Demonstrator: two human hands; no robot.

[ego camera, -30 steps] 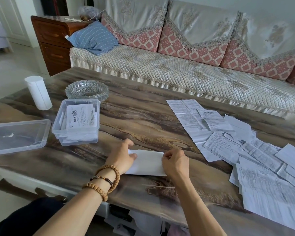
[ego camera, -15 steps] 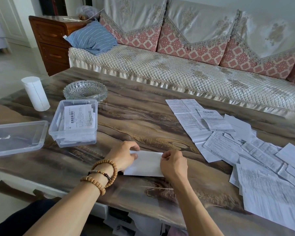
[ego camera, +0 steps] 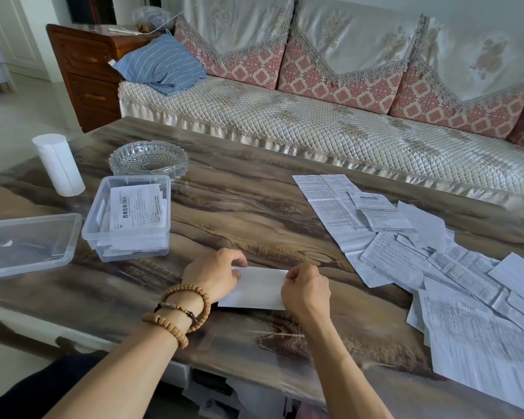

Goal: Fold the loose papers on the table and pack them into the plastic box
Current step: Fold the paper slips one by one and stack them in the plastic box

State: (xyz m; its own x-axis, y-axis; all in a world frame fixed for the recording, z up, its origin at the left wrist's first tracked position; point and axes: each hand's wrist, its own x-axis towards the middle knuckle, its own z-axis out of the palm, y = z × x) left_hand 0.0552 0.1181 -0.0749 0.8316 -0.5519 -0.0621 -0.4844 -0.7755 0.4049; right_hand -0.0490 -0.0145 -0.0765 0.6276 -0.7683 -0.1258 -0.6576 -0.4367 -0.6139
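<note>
The left hand (ego camera: pixel 215 276) and the right hand (ego camera: pixel 306 290) each pinch an end of a small white folded sheet of paper (ego camera: pixel 256 287) that lies flat close to the near edge of the glossy brown wood-grain table (ego camera: pixel 239 213). Thumb and fingers are curled over the sheet's far corners, the left at the left end and the right at the right end. Holding both ends this way probably keeps the layers lined up while a crease is pressed against the hard top.

Just left of the left hand, toward the table's left edge, stands the clear rectangular plastic box (ego camera: pixel 127 219), open, with folded printed leaflets already stacked inside. It sits within easy reach, so a finished sheet can go straight in. Its clear plastic lid (ego camera: pixel 25 246) lies upturned beside it, at the left edge and out of the way.

The spread of loose printed white papers (ego camera: pixel 430 258) covers the right end of the table, overlapping and mostly unfolded, so I judge much folding remains. At the far left corner stand a cut-glass ashtray (ego camera: pixel 149 160) and a white paper roll (ego camera: pixel 58 164).
</note>
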